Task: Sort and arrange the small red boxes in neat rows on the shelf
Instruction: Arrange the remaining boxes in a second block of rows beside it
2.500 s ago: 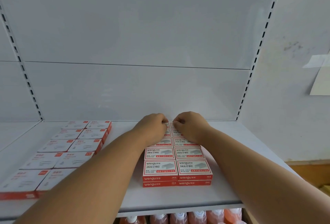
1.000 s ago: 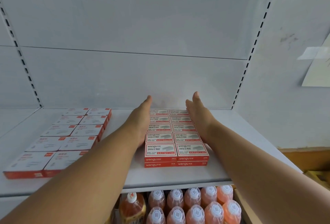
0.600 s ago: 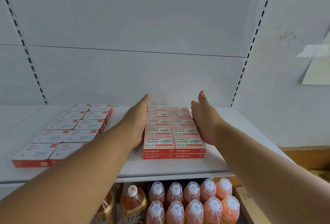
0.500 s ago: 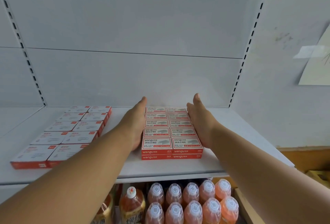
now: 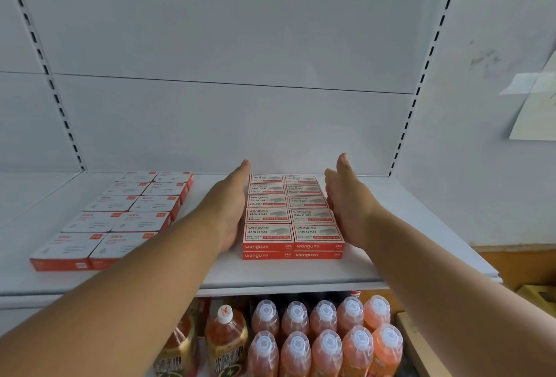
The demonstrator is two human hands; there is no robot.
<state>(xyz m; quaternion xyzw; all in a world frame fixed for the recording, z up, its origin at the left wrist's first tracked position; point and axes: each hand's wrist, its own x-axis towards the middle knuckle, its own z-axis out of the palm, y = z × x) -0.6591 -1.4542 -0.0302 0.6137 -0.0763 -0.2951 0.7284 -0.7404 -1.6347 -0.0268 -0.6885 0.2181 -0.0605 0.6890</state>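
Head cam, close, faces fwd/down at shelf (image 5: 270, 274); single view only.

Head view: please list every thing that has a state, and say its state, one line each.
left hand: open, flat against the block's left side
right hand: open, flat beside the block's right side
small red boxes: two columns, stacked two high, aligned
flat boxes: two columns, lying flat, untouched
bottles: upright, capped, below the shelf

Orange-capped drink bottles (image 5: 325, 343) stood in rows on the level below. Two darker-labelled bottles (image 5: 225, 343) stood left of them. A paper sheet (image 5: 532, 112) was taped to the right wall (image 5: 496, 31).
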